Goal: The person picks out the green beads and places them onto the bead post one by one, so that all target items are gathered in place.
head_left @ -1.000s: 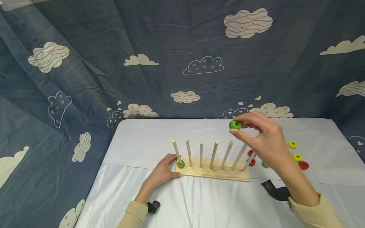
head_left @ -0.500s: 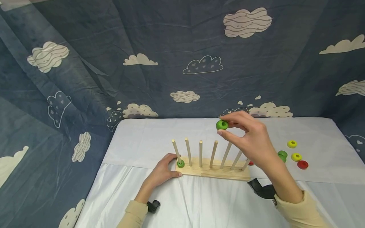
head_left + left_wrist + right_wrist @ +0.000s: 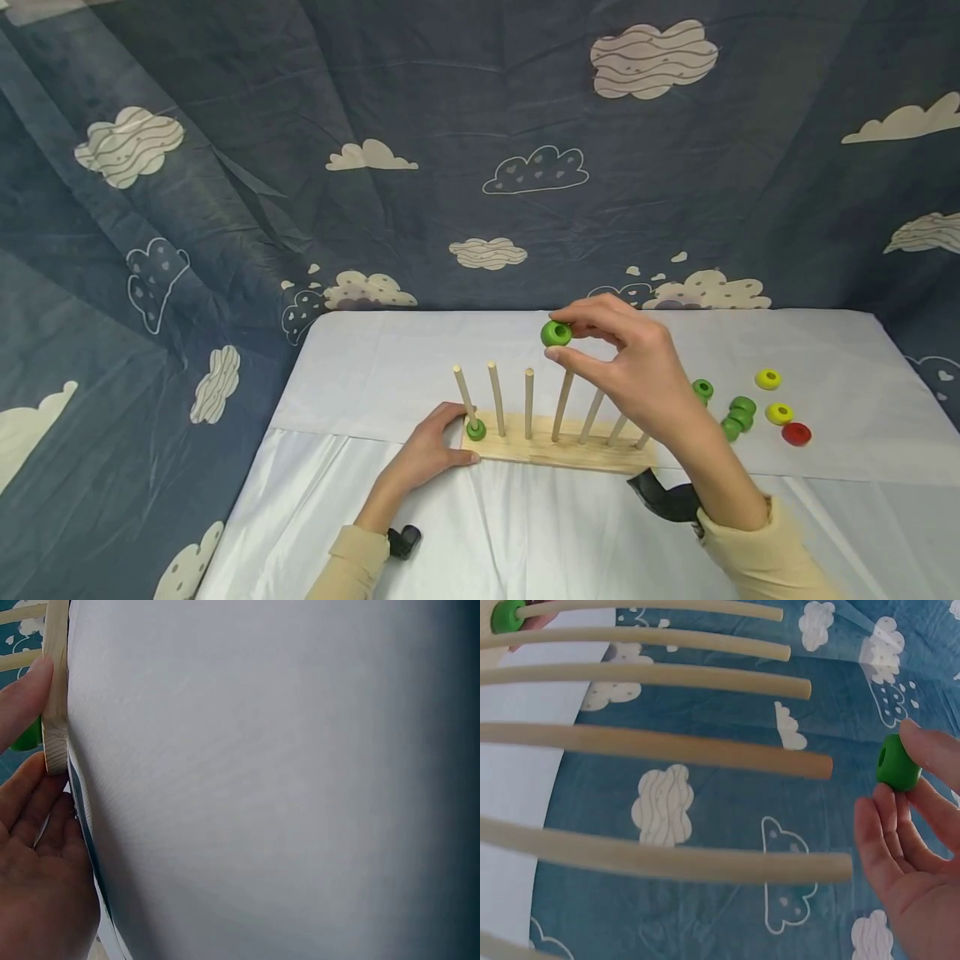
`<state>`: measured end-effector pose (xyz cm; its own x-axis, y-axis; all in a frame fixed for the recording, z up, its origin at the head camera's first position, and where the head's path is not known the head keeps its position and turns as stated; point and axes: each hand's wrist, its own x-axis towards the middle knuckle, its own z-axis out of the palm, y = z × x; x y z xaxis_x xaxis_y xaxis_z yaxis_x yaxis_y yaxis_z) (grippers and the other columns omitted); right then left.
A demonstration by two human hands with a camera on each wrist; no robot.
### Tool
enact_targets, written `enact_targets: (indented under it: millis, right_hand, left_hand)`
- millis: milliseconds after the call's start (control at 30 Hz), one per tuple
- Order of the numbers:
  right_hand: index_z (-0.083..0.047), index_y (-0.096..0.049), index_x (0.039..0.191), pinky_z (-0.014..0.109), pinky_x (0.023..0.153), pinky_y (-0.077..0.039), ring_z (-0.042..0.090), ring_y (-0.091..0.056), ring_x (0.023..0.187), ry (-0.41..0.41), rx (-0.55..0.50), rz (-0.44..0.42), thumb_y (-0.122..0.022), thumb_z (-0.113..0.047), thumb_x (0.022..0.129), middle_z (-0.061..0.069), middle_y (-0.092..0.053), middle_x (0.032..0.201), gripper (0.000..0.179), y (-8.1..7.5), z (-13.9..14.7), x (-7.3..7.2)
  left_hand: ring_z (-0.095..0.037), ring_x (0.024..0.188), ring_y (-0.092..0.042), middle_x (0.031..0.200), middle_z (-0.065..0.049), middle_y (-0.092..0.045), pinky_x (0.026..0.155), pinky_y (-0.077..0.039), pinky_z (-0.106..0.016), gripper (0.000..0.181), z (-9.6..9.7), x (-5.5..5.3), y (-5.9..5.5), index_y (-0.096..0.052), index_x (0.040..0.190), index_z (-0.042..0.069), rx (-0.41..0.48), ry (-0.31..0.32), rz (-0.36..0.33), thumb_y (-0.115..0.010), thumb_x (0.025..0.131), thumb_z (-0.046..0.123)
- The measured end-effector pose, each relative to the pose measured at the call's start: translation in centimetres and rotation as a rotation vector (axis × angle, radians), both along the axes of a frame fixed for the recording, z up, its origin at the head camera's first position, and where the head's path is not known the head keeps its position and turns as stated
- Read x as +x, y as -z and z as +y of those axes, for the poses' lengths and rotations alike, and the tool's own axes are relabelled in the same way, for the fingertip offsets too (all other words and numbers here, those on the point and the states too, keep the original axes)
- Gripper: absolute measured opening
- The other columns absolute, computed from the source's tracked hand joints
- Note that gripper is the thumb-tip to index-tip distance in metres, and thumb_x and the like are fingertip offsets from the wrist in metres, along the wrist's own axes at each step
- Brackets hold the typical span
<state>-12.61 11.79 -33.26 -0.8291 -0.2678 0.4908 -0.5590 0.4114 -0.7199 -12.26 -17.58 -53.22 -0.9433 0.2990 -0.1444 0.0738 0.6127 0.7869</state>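
Observation:
A wooden peg board point(image 3: 525, 450) with several upright pegs lies on the white cloth, and one green bead point(image 3: 476, 430) sits at the foot of its leftmost peg. My left hand point(image 3: 431, 446) grips the board's left end, the thumb along the near edge; in the left wrist view that thumb point(image 3: 34, 694) presses on the wood. Above the middle pegs, my right hand point(image 3: 637, 358) pinches another green bead point(image 3: 556, 333) between thumb and fingertips. Its hole shows in the right wrist view, where the bead point(image 3: 898, 765) is apart from the peg tips.
Right of the board lie several loose green beads point(image 3: 742, 405), two yellow ones point(image 3: 768, 379) and a red one point(image 3: 797, 434). My right forearm crosses over the board's right end. A dark cloud-print curtain point(image 3: 450, 208) hangs behind the table.
My right hand has moved left with the green bead, from over the right-hand pegs to over the middle ones, uncovering loose green beads. My left hand stays on the board's end.

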Motion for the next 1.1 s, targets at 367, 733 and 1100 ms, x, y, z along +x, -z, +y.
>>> enact_targets:
  millis: [367, 733, 1100]
  right_hand:
    - [-0.015, -0.07, 0.116, 0.025, 0.094, -0.05, 0.009, -0.06, 0.099, -0.082, -0.053, -0.067, -0.08, -0.015, 0.083, -0.01, -0.062, 0.111, 0.035, 0.4, -1.7, -0.5]
    - [-0.016, -0.069, 0.118, 0.025, 0.094, -0.05, 0.01, -0.062, 0.102, -0.154, -0.063, -0.11, -0.079, -0.012, 0.084, -0.008, -0.064, 0.11, 0.034, 0.4, -3.3, -0.9]
    - [-0.017, -0.069, 0.118, 0.026, 0.095, -0.05, 0.007, -0.063, 0.102, -0.233, -0.02, -0.117, -0.078, -0.005, 0.083, -0.011, -0.064, 0.111, 0.038, 0.3, -5.0, -1.0]
  left_hand:
    - [-0.018, 0.139, -0.036, 0.137, 0.007, -0.051, 0.115, -0.027, -0.043, 0.068, 0.0, -0.2, 0.0, -0.055, 0.136, 0.019, -0.001, 0.011, 0.0, -0.086, 0.076, 0.024]
    - [-0.019, 0.138, -0.037, 0.137, 0.005, -0.051, 0.115, -0.027, -0.042, 0.067, 0.0, -0.1, -0.2, -0.055, 0.135, 0.017, 0.012, 0.013, 0.003, -0.086, 0.076, 0.024]
    - [-0.018, 0.138, -0.037, 0.136, 0.005, -0.052, 0.115, -0.027, -0.042, 0.066, 0.0, 0.0, -0.1, -0.056, 0.135, 0.018, 0.017, 0.001, 0.001, -0.085, 0.076, 0.023]
